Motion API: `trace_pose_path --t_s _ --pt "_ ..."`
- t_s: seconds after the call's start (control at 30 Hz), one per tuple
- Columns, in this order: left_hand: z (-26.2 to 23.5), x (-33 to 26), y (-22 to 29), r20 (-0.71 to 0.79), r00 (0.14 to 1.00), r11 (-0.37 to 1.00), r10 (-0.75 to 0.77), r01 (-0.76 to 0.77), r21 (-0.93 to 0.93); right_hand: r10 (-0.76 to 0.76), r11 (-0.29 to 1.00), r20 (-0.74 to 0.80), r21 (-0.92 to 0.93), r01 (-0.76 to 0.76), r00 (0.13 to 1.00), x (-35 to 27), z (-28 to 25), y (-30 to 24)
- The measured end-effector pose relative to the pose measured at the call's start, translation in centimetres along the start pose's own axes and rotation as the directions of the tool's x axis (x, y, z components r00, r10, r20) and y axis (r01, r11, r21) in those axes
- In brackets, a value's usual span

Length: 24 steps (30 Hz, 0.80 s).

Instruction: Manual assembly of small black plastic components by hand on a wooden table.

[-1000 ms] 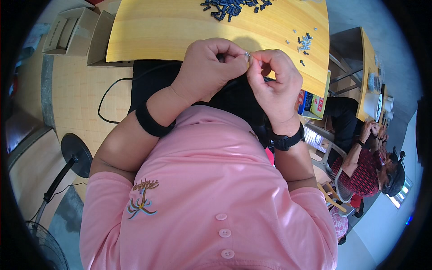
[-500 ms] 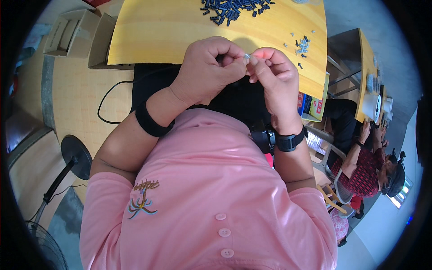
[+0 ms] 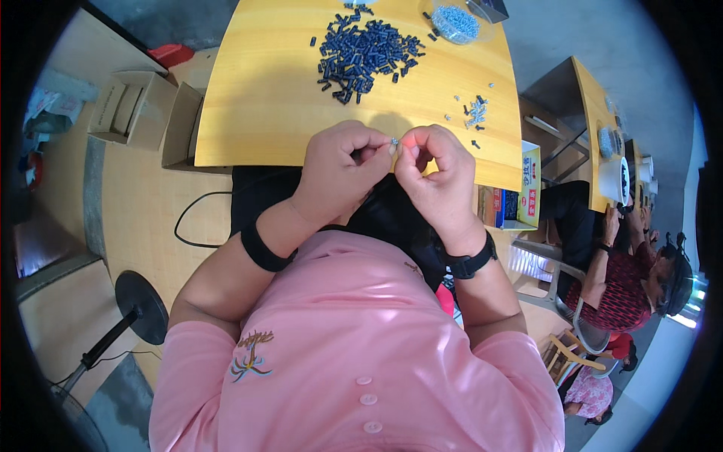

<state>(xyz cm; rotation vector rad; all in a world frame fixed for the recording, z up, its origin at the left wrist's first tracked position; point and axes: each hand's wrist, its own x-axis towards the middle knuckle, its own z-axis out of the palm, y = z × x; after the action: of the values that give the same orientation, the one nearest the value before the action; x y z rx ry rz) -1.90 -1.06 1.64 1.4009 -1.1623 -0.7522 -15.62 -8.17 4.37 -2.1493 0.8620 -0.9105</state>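
Observation:
Over the near edge of the yellow wooden table, my two hands meet at their fingertips. Thumb and index finger of my left hand [image 3: 340, 167] pinch a tiny silvery metal piece [image 3: 394, 141]. My right hand [image 3: 440, 172] is closed in a pinch right beside that piece; what lies between its fingertips is too small to make out. Beyond the hands is a large pile of small black parts [image 3: 365, 56]. To the right of them, a loose cluster of small silvery pieces [image 3: 476, 113] lies with a few black parts among it.
A clear bowl of silvery pieces [image 3: 456, 24] stands at the table's [image 3: 256, 113] far right. A printed carton [image 3: 529, 184] sits below the table's right edge. Cardboard boxes [image 3: 128, 113] are at the left. On the right, another person [image 3: 614, 290] works at a second table.
The view has shifted, so more of the table and the clear bowl show. Both hands stay together at the small piece, with the right hand's fingers now more curled.

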Motion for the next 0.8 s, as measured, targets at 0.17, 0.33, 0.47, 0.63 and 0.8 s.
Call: trace_pose_path --t_s 0.17,0.33,0.47,0.63,0.8 --pt "1.0 -0.3 -0.2 -0.035 0.998 0.985 -0.059 0.052 -0.166 0.057 0.995 -0.051 0.088 -0.053 0.997 -0.4 -0.2 0.0" --pt "1.1 -0.4 0.2 -0.008 0.999 0.993 -0.041 0.04 -0.114 0.377 0.696 0.171 0.597 -0.4 0.91 -1.0 -0.6 0.4" --pt "0.9 -0.1 1.5 0.159 0.899 0.836 -0.409 0.438 -0.331 0.39 0.656 0.22 0.615 -0.437 0.894 -1.4 -0.6 1.5" --pt "-0.5 0.1 0.4 0.454 0.742 0.512 -0.492 0.669 -0.539 0.266 0.793 0.118 0.538 -0.286 0.957 -1.9 -0.2 1.9" --pt "-0.5 -0.1 -0.1 0.538 0.699 0.422 -0.471 0.714 -0.558 0.24 0.835 0.094 0.488 -0.255 0.966 -2.1 0.0 2.4"
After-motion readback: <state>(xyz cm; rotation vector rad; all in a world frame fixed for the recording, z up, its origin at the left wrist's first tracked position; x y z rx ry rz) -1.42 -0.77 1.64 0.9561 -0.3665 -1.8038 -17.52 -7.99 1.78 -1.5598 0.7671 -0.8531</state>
